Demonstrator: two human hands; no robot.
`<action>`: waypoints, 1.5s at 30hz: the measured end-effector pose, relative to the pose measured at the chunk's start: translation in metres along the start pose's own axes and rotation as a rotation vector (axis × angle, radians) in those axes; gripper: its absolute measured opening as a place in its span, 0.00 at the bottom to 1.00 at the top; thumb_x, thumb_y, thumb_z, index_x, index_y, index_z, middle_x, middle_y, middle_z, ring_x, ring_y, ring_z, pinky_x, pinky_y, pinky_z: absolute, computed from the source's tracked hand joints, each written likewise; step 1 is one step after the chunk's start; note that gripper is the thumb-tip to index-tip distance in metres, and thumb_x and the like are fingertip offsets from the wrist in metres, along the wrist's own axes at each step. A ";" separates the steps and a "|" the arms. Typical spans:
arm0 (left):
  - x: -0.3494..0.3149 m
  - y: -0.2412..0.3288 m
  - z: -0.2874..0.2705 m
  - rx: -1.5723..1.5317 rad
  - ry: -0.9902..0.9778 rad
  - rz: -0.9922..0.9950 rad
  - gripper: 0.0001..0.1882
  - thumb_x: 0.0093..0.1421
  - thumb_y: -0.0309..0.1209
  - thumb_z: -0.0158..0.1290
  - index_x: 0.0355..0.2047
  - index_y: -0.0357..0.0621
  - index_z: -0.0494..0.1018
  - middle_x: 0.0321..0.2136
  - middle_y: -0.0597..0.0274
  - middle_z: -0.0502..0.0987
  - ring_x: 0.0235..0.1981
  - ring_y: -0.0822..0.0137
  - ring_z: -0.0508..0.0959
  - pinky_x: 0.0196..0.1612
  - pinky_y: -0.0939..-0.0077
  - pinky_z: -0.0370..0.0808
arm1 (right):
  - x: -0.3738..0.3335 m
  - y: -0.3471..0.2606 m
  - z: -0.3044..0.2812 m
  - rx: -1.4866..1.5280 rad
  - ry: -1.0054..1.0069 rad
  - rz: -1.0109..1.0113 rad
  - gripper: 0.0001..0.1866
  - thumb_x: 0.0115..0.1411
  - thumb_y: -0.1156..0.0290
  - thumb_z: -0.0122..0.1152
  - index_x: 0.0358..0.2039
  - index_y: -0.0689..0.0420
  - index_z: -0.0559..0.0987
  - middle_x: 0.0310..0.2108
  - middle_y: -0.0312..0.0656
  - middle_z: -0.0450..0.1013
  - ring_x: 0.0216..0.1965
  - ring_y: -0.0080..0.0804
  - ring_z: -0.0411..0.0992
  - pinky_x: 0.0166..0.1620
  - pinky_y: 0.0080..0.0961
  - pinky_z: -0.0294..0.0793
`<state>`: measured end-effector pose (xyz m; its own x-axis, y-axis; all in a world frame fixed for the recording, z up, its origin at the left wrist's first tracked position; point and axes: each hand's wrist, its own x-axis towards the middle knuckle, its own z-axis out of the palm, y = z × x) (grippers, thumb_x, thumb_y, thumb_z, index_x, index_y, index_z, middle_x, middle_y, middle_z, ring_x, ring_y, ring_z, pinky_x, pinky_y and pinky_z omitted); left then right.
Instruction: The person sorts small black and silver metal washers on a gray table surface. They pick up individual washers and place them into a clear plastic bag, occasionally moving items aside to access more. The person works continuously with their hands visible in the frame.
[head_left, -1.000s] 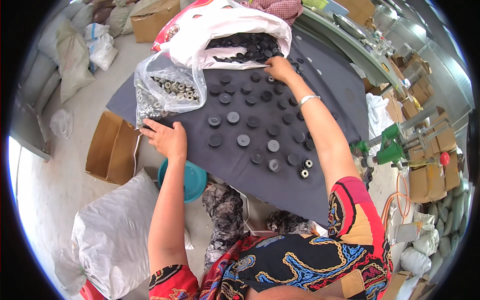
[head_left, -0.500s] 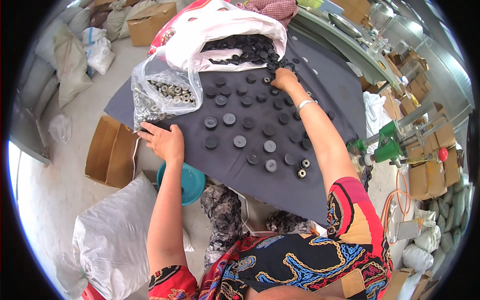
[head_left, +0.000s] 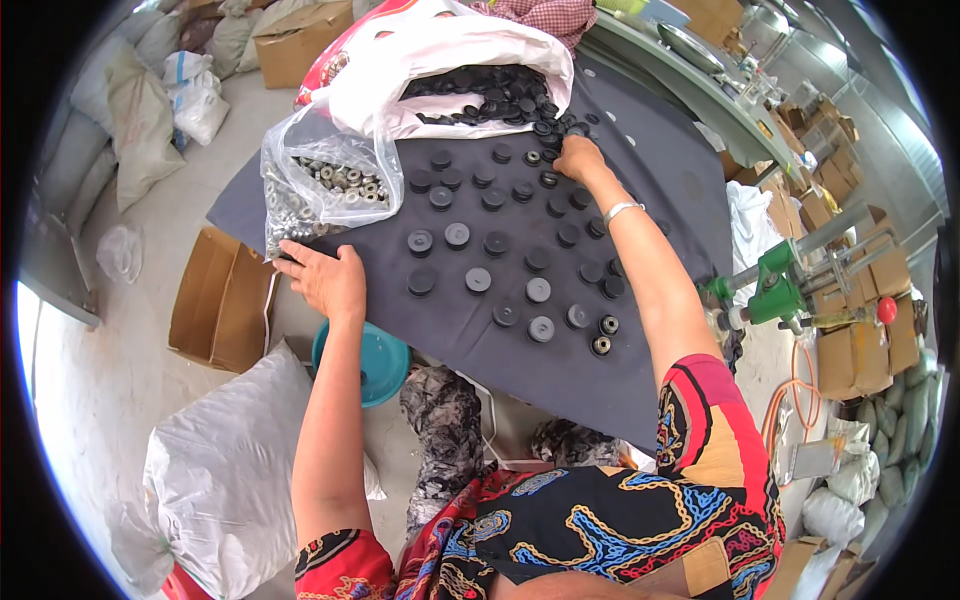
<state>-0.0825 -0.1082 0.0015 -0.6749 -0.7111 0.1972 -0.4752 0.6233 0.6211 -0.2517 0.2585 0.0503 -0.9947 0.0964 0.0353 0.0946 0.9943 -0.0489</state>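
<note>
Many round black caps (head_left: pixel 495 243) are spread in loose rows over the dark grey cloth (head_left: pixel 440 330). My right hand (head_left: pixel 582 160), a bangle on its wrist, reaches to the far side among the caps by the sack's mouth. Its fingers are bent together and pointed down; whatever they hold is hidden. My left hand (head_left: pixel 328 282) lies at the near-left edge of the cloth with fingers apart, fingertips against the lower corner of a clear plastic bag (head_left: pixel 385 205). Small metal rings (head_left: pixel 345 180) fill that bag. Two caps with metal centres (head_left: pixel 601 345) stand near the front right.
A white sack (head_left: pixel 365 90) lies on its side at the back, black caps spilling from it. Below the left edge are an open cardboard box (head_left: pixel 215 300), a teal basin (head_left: pixel 385 365) and a full white sack (head_left: pixel 225 470). A green machine (head_left: pixel 775 280) stands at right.
My right hand has shifted slightly to the right, away from the middle rows of caps. The left hand stays nearly in the same place by the clear bag.
</note>
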 end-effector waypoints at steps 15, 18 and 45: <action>-0.001 0.002 -0.001 -0.006 0.004 0.019 0.46 0.49 0.37 0.50 0.64 0.32 0.42 0.61 0.26 0.45 0.54 0.33 0.62 0.55 0.53 0.67 | -0.012 0.040 -0.010 0.668 -0.246 0.227 0.14 0.55 0.75 0.51 0.42 0.60 0.77 0.32 0.41 0.74 0.24 0.25 0.73 0.29 0.25 0.79; -0.002 0.002 -0.004 -0.001 -0.010 0.010 0.46 0.50 0.37 0.50 0.64 0.32 0.41 0.61 0.26 0.45 0.55 0.33 0.62 0.55 0.53 0.66 | -0.015 0.041 -0.008 0.613 -0.257 0.163 0.16 0.53 0.75 0.56 0.43 0.61 0.78 0.36 0.42 0.75 0.26 0.28 0.74 0.30 0.25 0.79; -0.001 -0.004 0.002 -0.015 0.021 0.016 0.46 0.49 0.36 0.51 0.64 0.33 0.41 0.61 0.28 0.45 0.54 0.32 0.62 0.54 0.52 0.66 | 0.018 -0.032 -0.007 0.088 -0.097 -0.277 0.20 0.42 0.69 0.72 0.37 0.60 0.80 0.34 0.49 0.77 0.33 0.42 0.77 0.35 0.32 0.75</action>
<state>-0.0807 -0.1091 -0.0026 -0.6705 -0.7077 0.2227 -0.4556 0.6296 0.6293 -0.2726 0.2283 0.0597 -0.9817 -0.1869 -0.0355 -0.1805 0.9740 -0.1368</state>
